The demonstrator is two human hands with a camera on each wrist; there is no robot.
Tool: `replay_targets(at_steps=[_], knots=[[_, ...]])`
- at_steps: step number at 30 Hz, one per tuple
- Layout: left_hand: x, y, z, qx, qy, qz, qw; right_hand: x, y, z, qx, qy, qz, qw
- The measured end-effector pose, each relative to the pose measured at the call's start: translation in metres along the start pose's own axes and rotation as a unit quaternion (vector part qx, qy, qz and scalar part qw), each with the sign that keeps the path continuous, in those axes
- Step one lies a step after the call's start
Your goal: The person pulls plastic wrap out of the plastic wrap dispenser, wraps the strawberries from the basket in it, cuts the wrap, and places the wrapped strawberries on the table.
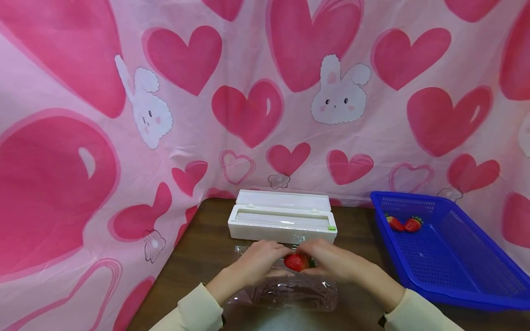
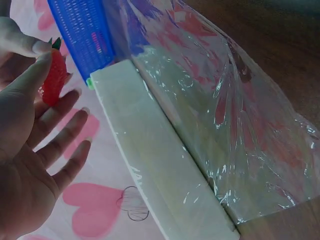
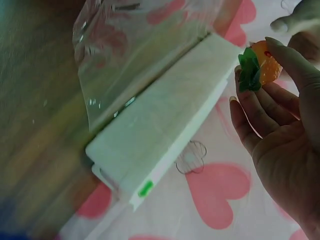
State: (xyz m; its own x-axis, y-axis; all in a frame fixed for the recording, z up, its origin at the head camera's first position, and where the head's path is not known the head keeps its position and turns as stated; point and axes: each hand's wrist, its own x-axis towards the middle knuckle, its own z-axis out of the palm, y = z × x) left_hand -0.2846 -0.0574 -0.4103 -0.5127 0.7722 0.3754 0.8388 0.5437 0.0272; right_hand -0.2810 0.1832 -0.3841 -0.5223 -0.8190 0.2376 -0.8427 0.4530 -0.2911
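A red strawberry [image 1: 296, 262] with green leaves is held up between both hands over a clear sheet of plastic film [image 1: 285, 296]. My left hand [image 1: 261, 259] pinches it from the left with thumb and fingers, the other fingers spread in the left wrist view. From the leafy side, my right hand [image 1: 331, 259] grips it, thumb in front and fingertips behind in the right wrist view. Just beyond the hands stands a white film dispenser box [image 1: 281, 235] with its lid raised; the film extends from its front toward me.
A blue plastic basket [image 1: 447, 259] stands on the right of the brown table [image 1: 198, 257]. Two strawberries [image 1: 411, 224] lie at its far left corner. A pink cloth [image 1: 248, 55] with hearts and rabbits hangs behind and on the left.
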Motion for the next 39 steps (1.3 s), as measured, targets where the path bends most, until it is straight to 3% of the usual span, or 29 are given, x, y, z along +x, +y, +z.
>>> replay_targets(at_steps=[6,13,23,39], knots=[[-0.002,-0.007,0.000,0.001,0.001,-0.002,1.0000,0.005,-0.001,0.010,0.007,0.003,0.001,1.0000],[-0.005,-0.020,0.008,-0.047,0.000,-0.026,0.9986,0.003,0.009,0.023,-0.011,0.026,0.052,0.9982],[-0.004,-0.030,0.030,-0.090,-0.098,-0.097,0.9864,0.008,0.027,0.053,-0.038,0.015,0.079,0.9960],[-0.010,-0.038,0.048,-0.042,-0.130,-0.126,0.9825,0.022,0.035,0.070,-0.038,-0.017,0.116,0.9923]])
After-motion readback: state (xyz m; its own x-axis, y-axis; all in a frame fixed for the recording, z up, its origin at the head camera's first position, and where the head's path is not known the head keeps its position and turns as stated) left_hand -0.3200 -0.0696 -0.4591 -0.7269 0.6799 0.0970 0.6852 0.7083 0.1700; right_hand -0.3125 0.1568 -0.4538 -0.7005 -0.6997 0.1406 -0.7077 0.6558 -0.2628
